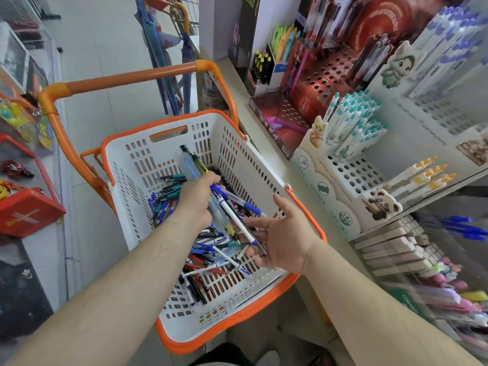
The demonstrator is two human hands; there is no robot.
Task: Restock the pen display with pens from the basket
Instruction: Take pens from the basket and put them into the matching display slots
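Pens, a mixed fistful of them, sit in my left hand (196, 196) above the white perforated plastic basket with the orange rim (307, 220): its fingers are curled round a bundle of pens (211, 194) that includes clear-barrelled pens, a yellow-and-black one and blue-capped ones, fanning out at both ends. My right hand (280, 239) is spread wide, palm towards the bundle, holding nothing, though the tip of a white pen with a blue end (239, 220) rests against its fingers.

My worry is the fan: the pens cross at different angles, so I judge a loose one could slide out and drop back among the loose pens on the basket floor (211, 260), or onto the tiled floor if I swing before squaring them up. Caps pointing different ways would also snag in the holes of the display.

Outward, the basket wall and rim stand just beside my right wrist, and the curved orange metal handle (126, 80) arches over the far side, leaving open room upward and to the right. The white tiered pen display with rows of round holes (353, 175) sits on the pale shelf (253, 128) to the right, with teal-capped white pens (353, 120) and yellow-capped white pens (422, 175) already standing close together, so free holes need a careful approach.
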